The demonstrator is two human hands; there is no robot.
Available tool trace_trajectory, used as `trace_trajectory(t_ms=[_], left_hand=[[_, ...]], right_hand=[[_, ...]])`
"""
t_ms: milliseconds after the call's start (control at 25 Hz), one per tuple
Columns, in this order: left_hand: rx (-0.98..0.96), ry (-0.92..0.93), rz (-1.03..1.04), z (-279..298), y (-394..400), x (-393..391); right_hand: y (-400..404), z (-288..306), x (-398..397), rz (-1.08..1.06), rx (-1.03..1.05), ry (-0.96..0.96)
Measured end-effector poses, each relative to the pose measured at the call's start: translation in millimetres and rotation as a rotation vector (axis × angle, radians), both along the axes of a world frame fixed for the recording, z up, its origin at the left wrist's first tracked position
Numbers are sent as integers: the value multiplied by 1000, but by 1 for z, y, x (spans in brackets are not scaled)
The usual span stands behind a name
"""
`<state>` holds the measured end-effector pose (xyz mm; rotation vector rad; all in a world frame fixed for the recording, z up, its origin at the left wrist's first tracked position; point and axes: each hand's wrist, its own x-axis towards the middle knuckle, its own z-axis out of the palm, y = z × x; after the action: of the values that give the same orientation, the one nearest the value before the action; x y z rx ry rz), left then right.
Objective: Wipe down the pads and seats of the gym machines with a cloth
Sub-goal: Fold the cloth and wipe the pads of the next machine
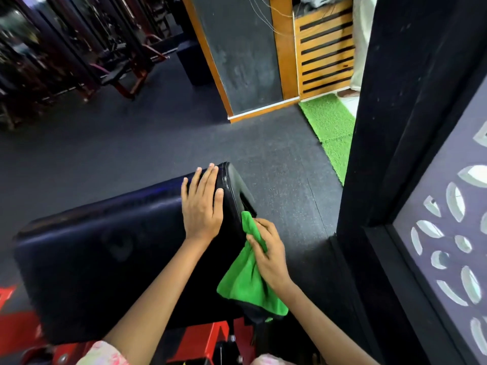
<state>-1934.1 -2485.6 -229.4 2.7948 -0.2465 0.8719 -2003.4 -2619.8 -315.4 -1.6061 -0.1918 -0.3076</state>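
Wiping the pad's end face: the left hand point(201, 206) rests flat, fingers straight, atop the black pad point(105, 248); the right hand point(268, 255) pinches the green cloth point(245, 283) against its side. Next likely: stroke downward.

I'm looking at a gym: a black padded bench point(105, 248) on a red steel frame point(208, 341) sits below me, dark rubber flooring point(131, 143) spreads all around, and rows of red-and-black weight machines point(79, 56) crowd the far left.
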Motion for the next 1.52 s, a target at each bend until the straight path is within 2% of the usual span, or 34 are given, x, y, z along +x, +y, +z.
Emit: trace_trajectory(t_ms=[280,400,560,720,800,880,1040,1080,1240,1400,1520], left_hand=[[31,-7,-2,-1,1,1],[15,-7,-9,-1,2,0],[-33,-3,-26,-1,1,-4],[-29,-4,-24,-1,2,0],[-32,-8,-22,0,1,-1],[-36,-12,-18,0,0,-2],[-37,-13,-13,0,-1,-1],[-38,-12,-10,-1,0,-1],[-35,-19,-13,-1,1,-1],[-41,-29,-25,-1,2,-1],[-40,-29,-29,-3,2,-1]], right_hand=[[12,52,72,-43,56,-11],[8,33,99,14,-12,-23],[0,-2,114,57,-15,174],[4,40,121,78,69,3],[6,33,124,88,51,-2],[6,1,125,77,3,93],[4,-34,130,38,-48,444],[4,-30,130,42,-38,469],[4,-15,130,63,13,356],[7,-17,142,43,13,530],[10,2,140,46,57,492]])
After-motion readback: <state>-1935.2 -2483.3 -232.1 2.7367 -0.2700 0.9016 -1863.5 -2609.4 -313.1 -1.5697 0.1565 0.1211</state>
